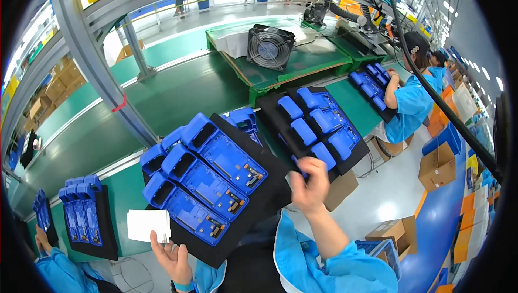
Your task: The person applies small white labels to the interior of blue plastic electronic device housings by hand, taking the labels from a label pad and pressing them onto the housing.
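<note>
Three blue device housings (211,178) with hooped ends lie side by side on a black foam pad (261,182) before me, small circuit parts showing at their near ends. At the pad's left edge is a stack of white cards (147,225). My left hand (174,258) is open below it, fingers apart, with the index fingertip against the cards. Between this pad and a second black pad (353,161) is my right hand (313,185), slightly blurred, fingers bent and apart from the thumb, with nothing visible in it. Several blue covers (304,131) and housings lie on the second pad.
A black fan (270,48) stands on a raised green table (307,66) beyond the conveyor (178,93). A metal post (102,66) rises at left. Co-workers in blue sit on both sides, the right one (413,99) handling blue parts. Cardboard boxes (438,166) stand on the floor.
</note>
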Demonstrator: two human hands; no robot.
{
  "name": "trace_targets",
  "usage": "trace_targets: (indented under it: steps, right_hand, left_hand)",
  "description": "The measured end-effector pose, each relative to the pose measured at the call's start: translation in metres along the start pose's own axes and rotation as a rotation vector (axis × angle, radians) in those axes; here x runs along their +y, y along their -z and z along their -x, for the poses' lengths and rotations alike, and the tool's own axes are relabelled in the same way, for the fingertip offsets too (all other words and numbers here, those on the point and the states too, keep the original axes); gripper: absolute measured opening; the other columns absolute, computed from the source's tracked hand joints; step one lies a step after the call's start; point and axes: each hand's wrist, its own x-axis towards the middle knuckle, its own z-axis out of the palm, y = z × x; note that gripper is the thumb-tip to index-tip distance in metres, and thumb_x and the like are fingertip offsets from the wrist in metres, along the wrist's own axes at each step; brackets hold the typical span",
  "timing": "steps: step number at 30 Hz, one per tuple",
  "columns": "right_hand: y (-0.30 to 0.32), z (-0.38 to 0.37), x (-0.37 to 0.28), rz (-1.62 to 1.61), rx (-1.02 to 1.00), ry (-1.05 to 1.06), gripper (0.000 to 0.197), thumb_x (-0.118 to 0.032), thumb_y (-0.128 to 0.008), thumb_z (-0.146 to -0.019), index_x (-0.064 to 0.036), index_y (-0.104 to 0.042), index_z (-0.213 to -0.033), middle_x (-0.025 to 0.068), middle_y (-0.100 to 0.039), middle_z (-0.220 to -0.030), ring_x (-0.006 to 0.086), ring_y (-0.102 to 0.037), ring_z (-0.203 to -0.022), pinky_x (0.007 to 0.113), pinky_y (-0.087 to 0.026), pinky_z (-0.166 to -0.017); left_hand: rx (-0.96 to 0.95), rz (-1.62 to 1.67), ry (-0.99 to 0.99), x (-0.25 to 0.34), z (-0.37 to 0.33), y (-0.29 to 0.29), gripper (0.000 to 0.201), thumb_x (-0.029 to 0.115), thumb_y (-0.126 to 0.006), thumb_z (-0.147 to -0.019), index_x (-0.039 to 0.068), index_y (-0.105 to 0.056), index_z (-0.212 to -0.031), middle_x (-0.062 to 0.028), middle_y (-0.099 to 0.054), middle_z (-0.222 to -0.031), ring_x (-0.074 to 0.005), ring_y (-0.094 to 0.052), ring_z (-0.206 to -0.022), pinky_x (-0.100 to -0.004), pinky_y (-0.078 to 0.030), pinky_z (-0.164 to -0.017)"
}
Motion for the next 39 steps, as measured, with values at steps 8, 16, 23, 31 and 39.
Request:
trace_targets:
  steps: [8,16,23,31,39]
  right_hand:
    - [0.097,0.097,0.112,-0.549,0.699,-1.253,0.038,-0.043,-0.064,-0.094,-0.006,-0.059,-0.1,0.0066,-0.061,-0.091,0.021,-0.058,-0.089,0.039,-0.048,-0.085]
    - [0.064,0.061,0.116,-1.221,0.762,-1.26,0.066,-0.051,-0.051,-0.099,0.001,-0.047,-0.14,0.0156,-0.051,-0.144,0.0338,-0.049,-0.133,0.052,-0.035,-0.115]
    - [0.043,0.066,0.117,-1.048,0.902,-1.154,0.045,-0.037,-0.044,-0.104,-0.0033,-0.054,-0.132,0.0087,-0.06,-0.134,0.027,-0.055,-0.125,0.045,-0.041,-0.111]
    - [0.037,0.06,0.119,-0.752,0.801,-1.152,0.037,-0.01,-0.056,-0.098,0.0061,-0.053,-0.131,0.0146,-0.063,-0.126,0.0266,-0.063,-0.112,0.04,-0.051,-0.098]
    - [0.048,0.066,0.136,-0.639,0.85,-1.046,0.033,-0.003,-0.055,-0.096,0.0115,-0.055,-0.126,0.0181,-0.065,-0.118,0.0267,-0.066,-0.103,0.037,-0.053,-0.091]
  left_hand:
    - [-0.022,-0.07,-0.078,-0.01,-0.009,0.006,0.08,-0.008,-0.054,-0.08,0.003,-0.028,-0.156,-0.0166,-0.033,-0.154,-0.023,-0.045,-0.125,-0.033,-0.039,-0.101]
    - [0.031,-0.061,-0.053,-0.007,-0.006,0.007,0.067,-0.001,-0.059,-0.088,0.002,-0.037,-0.151,-0.0148,-0.047,-0.139,-0.0209,-0.05,-0.118,-0.0343,-0.04,-0.1]
    - [0.094,-0.153,-0.035,-0.031,-0.017,0.02,0.074,0.002,-0.069,-0.088,0.003,-0.034,-0.153,-0.0141,-0.051,-0.136,-0.0203,-0.052,-0.117,-0.0305,-0.043,-0.099]
    - [0.228,-0.233,0.001,-0.063,-0.053,0.042,0.068,0.0,-0.059,-0.092,-0.001,-0.03,-0.153,-0.0182,-0.035,-0.152,-0.0273,-0.041,-0.135,-0.0373,-0.033,-0.112]
    - [0.189,-0.168,0.111,-0.068,-0.071,0.071,0.074,0.0,-0.066,-0.089,-0.001,-0.028,-0.153,-0.0186,-0.038,-0.15,-0.0256,-0.043,-0.133,-0.0344,-0.037,-0.109]
